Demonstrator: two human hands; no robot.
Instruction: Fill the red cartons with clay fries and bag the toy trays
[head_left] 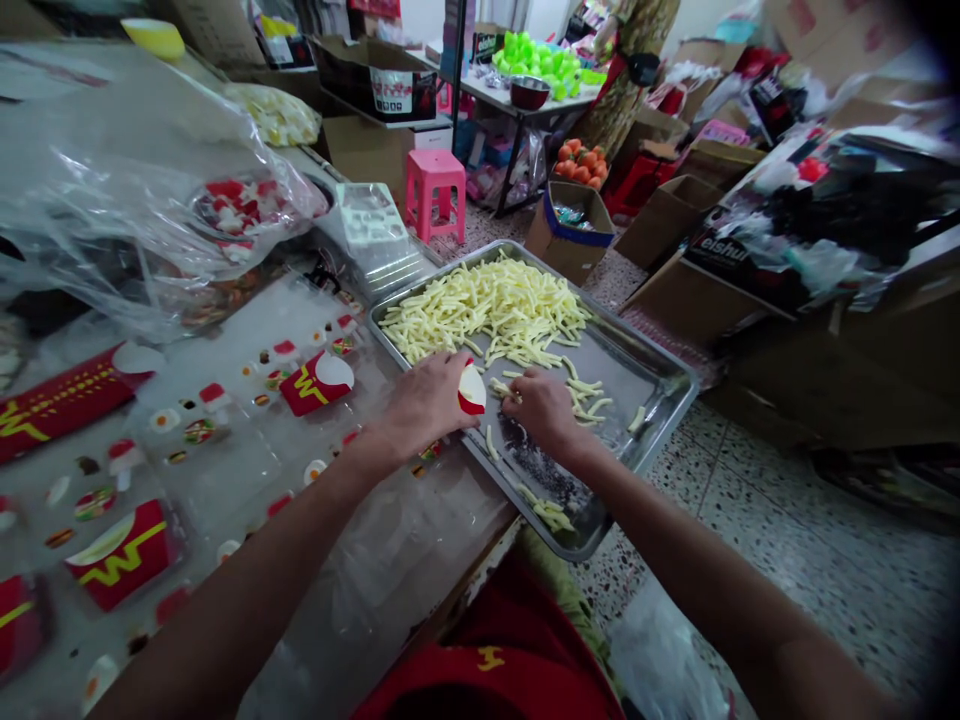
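My left hand [429, 397] is closed around a small red and white fries box [472, 388], held over the near left edge of a metal tray [636, 375]. A heap of pale yellow toy fries [487, 300] covers the far side of that tray, with loose pieces nearer me. Inside the tray, just right of the box, my right hand [546, 408] has its fingers pinched together on a few fries [511, 387]. How many pieces it grips is hidden by the fingers.
Flat red boxes [319, 384] and small toy food pieces in clear plastic trays [240, 440] cover the table to the left. A plastic-covered bowl [236, 210] stands behind them. Beyond are a pink stool [436, 192] and an open carton [574, 225]; more cartons [705, 280] crowd the right.
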